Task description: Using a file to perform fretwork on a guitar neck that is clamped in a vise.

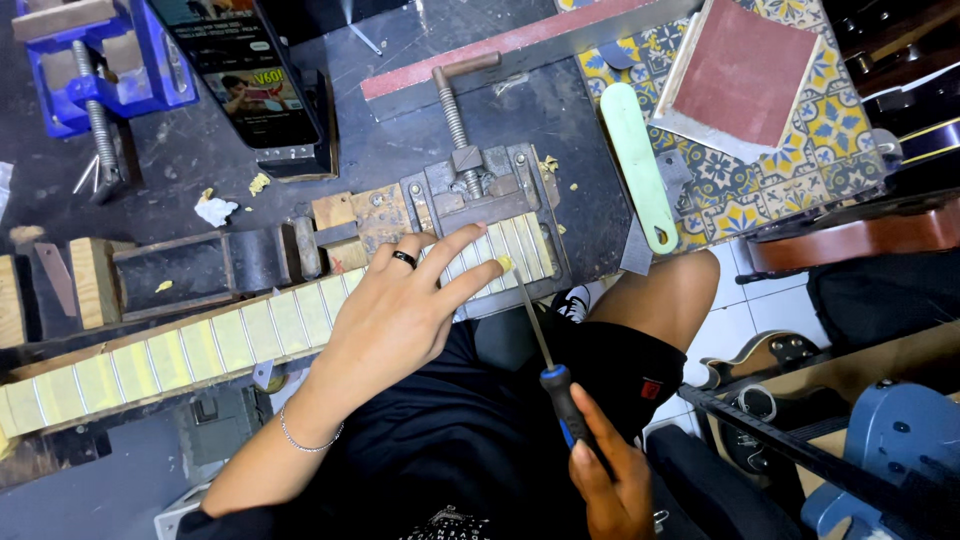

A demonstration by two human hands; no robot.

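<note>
A guitar neck with a yellow-taped fretboard (pixel 180 350) lies across the dark workbench, its end held in a grey metal vise (pixel 490 200). My left hand (pixel 400 310), with a black ring and a thin bracelet, rests flat on the fretboard near the vise, fingers spread. My right hand (pixel 610 480) grips the blue and black handle of a thin file or screwdriver (pixel 540 350), whose tip meets the fretboard beside my left fingertips.
A phone (pixel 235 70) stands at the back, a blue vise (pixel 100 70) at the back left. A pale green tool (pixel 640 165) and a sanding block (pixel 745 75) lie on a patterned cloth. Guitar bodies (pixel 860 235) sit at right. Wood blocks (pixel 90 280) lie left.
</note>
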